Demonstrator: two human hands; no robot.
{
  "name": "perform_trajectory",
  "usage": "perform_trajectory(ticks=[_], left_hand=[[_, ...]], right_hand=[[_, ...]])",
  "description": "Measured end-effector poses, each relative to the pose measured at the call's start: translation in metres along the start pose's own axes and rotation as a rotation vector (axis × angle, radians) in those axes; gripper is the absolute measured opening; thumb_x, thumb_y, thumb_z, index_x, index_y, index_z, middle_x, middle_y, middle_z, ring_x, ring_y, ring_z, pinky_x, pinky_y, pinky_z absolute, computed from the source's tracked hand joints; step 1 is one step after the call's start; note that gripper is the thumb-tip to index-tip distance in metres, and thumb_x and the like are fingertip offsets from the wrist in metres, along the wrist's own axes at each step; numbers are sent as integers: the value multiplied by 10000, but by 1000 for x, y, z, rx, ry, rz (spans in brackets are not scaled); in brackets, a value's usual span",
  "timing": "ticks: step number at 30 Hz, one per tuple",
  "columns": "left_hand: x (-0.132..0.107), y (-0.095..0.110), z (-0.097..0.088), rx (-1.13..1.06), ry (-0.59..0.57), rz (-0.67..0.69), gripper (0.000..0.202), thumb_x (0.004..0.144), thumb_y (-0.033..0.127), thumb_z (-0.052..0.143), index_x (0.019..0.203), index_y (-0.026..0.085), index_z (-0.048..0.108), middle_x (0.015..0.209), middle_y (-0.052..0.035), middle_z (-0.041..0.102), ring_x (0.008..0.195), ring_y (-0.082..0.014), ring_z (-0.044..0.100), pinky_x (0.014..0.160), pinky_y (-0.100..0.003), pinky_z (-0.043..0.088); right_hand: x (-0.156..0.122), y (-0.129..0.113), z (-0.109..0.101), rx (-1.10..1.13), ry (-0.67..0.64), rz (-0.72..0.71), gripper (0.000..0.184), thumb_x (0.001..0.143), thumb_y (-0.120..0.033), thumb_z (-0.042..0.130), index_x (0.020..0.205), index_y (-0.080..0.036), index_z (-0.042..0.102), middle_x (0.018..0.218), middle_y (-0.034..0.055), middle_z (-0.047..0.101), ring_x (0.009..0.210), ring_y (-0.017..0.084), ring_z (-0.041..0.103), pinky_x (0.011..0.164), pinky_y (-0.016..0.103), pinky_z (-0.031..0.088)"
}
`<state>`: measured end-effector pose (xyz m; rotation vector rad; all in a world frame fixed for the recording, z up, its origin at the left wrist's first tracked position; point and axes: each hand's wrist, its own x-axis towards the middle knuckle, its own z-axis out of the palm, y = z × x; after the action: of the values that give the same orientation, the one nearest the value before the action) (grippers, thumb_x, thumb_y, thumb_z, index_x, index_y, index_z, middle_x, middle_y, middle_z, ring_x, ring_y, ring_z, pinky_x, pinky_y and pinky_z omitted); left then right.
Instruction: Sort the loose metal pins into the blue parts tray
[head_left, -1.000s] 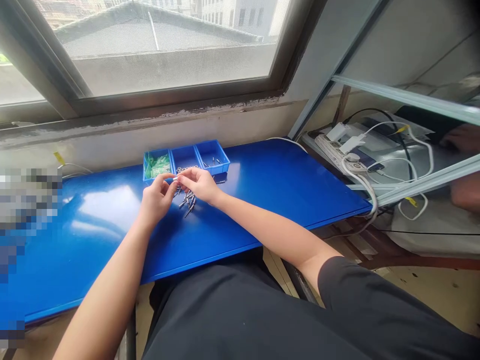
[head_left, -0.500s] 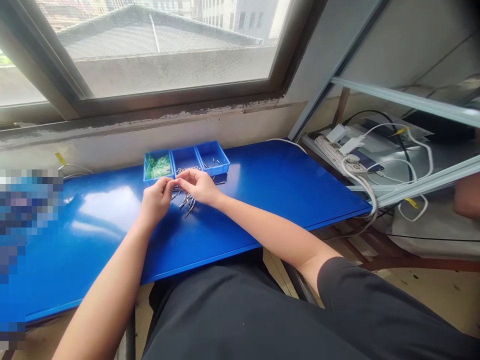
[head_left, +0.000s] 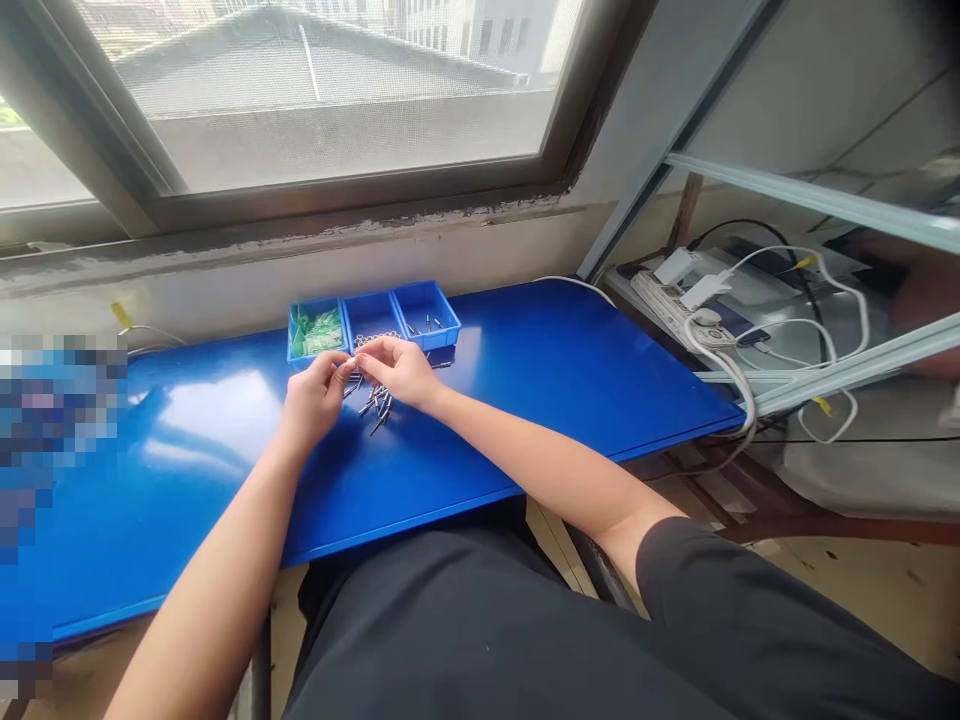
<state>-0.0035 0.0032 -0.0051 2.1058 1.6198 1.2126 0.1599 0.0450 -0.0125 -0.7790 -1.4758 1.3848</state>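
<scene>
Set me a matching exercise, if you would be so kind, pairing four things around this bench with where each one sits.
Things:
1. green pieces
2. ring-shaped metal parts
3. loose metal pins
4. white power strip

Places:
A. on the blue bench, in front of the blue tray
B. on the ledge right of the bench
C. left compartment of the tray
D. middle compartment of the tray

Pairs: 1-C, 2-D, 3-A, 4-B

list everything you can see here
window: 1, grey frame, above bench
bench: 1, blue, under window
tray: 1, blue, three compartments, back of bench
green parts: several, green, left compartment
rings: several, silver, middle compartment
pins: many, silver, on bench and in right compartment
power strip: 1, white, shelf right of bench
cables: several, white, around power strip
left hand: 1, bare, over bench
right hand: 1, bare, fingertips meeting left hand's
</scene>
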Motion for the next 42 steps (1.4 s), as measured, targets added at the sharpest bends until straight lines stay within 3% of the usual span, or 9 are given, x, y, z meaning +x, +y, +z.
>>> perform_trajectory(ticks=[5,11,20,26,35,42], left_hand=[[0,1,-1,12,-15,-15,291,957,394,464,865,173,631,579,35,520,519,-96,445,553,-227,377],[-1,7,1,-62,-27,-31,241,900,370,573,1063,196,610,553,73,459,470,-80,386,519,-212,358],[0,3,0,-69,-10,-6,214,910,377,552,1007,199,621,540,73,443,447,-75,364,485,-209,340],[-1,7,-2,-24,-2,-19,302,930,447,516,854,180,633,543,52,478,477,-83,397,496,-212,340],[-1,7,0,-74,5,-9,187,879,365,591,948,192,595,533,85,459,446,-70,378,499,-203,349],[0,7,0,-108,49,27,170,872,350,606,950,199,602,530,79,453,446,-71,370,478,-201,341]], right_hand=[[0,3,0,-22,-1,-28,296,802,-405,712,921,-142,645,805,33,689,645,106,619,613,244,535],[3,2,-2,26,21,31,328,793,-429,730,903,-136,632,805,34,698,634,90,621,615,227,548],[0,-2,-1,-32,12,1,295,805,-408,719,910,-141,647,818,35,695,647,96,614,616,231,539],[-2,-5,0,-31,-35,-29,271,823,-373,695,975,-151,661,913,53,710,742,117,645,622,223,533],[-1,-2,-1,-91,-8,-11,347,826,-486,672,855,-141,661,757,30,671,639,103,590,605,227,495],[-2,-5,-2,-119,-59,-14,398,825,-539,645,810,-143,683,719,17,649,621,100,562,576,215,471]])
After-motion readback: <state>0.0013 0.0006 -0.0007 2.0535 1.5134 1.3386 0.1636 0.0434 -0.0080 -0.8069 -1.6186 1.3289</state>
